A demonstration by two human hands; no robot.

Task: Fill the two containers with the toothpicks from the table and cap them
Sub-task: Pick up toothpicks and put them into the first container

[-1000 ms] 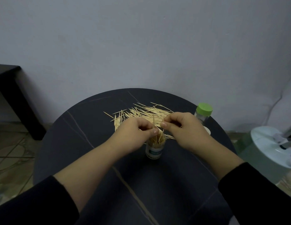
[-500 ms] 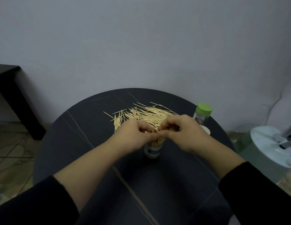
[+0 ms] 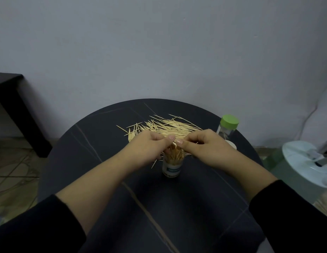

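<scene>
A small clear container (image 3: 172,166) with a blue label stands open at the middle of the round dark table (image 3: 97,161), packed with upright toothpicks. My left hand (image 3: 148,148) and my right hand (image 3: 204,147) meet just above its mouth, thumbs touching, fingers pinched on toothpicks there. A loose pile of toothpicks (image 3: 164,126) lies on the table behind my hands, and one stray toothpick (image 3: 154,164) lies by my left hand. A second clear container with a green cap (image 3: 227,126) stands at the right rim. A white lid (image 3: 232,144) lies beside it, partly hidden by my right hand.
A pale wall rises directly behind the table. A dark side table (image 3: 11,106) stands at the left over tiled floor. A white round fan base (image 3: 305,161) sits to the right, below table level. Black sleeves cover both forearms near the bottom edge.
Both hands have drawn closer together over the open container, and the toothpick that stood up between them a second ago has gone down into the bundle. The container has not shifted.
</scene>
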